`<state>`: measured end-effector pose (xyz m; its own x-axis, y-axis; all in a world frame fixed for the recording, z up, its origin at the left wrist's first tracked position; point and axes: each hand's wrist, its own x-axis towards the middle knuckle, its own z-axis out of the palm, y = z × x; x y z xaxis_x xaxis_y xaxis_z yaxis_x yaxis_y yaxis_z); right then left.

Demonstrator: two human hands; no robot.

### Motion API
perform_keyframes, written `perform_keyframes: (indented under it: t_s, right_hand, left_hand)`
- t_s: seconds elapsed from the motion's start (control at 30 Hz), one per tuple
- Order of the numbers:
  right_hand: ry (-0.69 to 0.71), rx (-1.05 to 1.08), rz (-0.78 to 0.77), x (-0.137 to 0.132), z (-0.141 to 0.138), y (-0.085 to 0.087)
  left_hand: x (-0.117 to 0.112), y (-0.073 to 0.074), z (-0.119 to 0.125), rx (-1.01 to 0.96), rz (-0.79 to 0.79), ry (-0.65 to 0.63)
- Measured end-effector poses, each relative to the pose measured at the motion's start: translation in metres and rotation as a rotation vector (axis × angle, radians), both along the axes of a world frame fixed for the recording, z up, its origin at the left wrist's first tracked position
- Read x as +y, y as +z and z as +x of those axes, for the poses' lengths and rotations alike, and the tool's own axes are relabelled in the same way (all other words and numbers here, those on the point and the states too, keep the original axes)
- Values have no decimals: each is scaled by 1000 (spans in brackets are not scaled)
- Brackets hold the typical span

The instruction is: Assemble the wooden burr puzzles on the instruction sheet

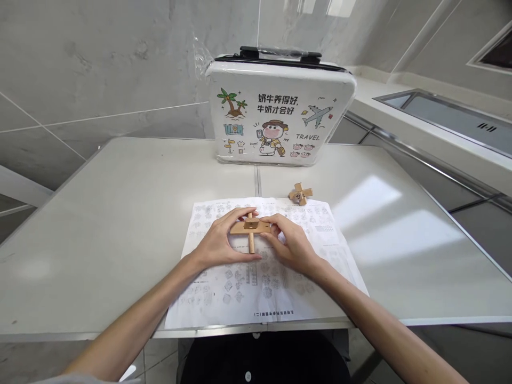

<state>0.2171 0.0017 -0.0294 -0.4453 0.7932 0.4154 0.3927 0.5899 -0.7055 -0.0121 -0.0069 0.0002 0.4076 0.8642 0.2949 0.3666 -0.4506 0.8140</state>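
White tabletop (120, 213) carries an instruction sheet (320, 250). 2 crossed wooden puzzle bars (250, 229) are pinched by left hand (218, 242) and right hand (292, 246); uneven pressure could dislodge the unlocked joint.

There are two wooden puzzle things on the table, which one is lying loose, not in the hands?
The small wooden knot beyond the paper's far right corner; the crossed wooden bars are gripped by left hand and right hand.

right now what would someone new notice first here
Probably the white case with cartoon travel drawings, standing upright at the table's far edge. Nearer, the left hand and right hand hold crossed wooden puzzle pieces over a printed diagram sheet; a small assembled wooden puzzle lies beyond.
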Motion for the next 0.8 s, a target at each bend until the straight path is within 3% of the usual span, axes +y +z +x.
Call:
perform_keyframes:
  t_s: [0.3,0.53,0.8]
  right_hand:
    - [6,84,-33,3,1,-2]
    - [-4,129,-32,2,0,4]
    - [-97,281,-73,0,0,8]
  left_hand:
    - [-2,0,2,-17,-38,31]
    - [0,2,2,12,46,52]
    - [-3,-7,1,-35,-83,115]
